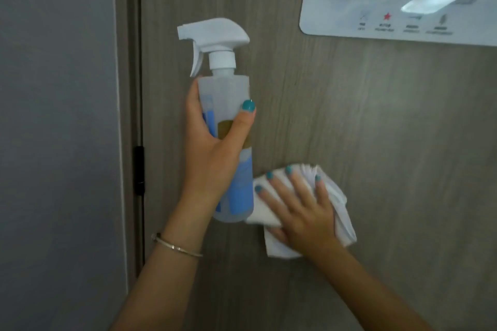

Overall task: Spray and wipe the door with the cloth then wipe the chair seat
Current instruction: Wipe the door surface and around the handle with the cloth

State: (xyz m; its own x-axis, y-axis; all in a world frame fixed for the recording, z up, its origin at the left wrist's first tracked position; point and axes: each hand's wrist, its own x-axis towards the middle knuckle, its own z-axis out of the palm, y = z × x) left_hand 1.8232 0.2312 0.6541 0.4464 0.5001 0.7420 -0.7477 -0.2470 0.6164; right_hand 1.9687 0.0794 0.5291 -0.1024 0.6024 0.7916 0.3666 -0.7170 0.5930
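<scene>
A grey-brown wood-grain door (pixel 363 129) fills the view. My left hand (pixel 212 148) grips a clear spray bottle (pixel 228 94) with a white trigger head and a blue label, held upright in front of the door with the nozzle pointing left. My right hand (pixel 301 212) presses a crumpled white cloth (pixel 341 212) flat against the door, fingers spread over it, just right of the bottle's base. The chair is out of view.
A white laminated chart (pixel 390 0) is stuck on the door at the upper right. The door frame and a black hinge (pixel 139 169) run down the left, beside a grey wall (pixel 53 115).
</scene>
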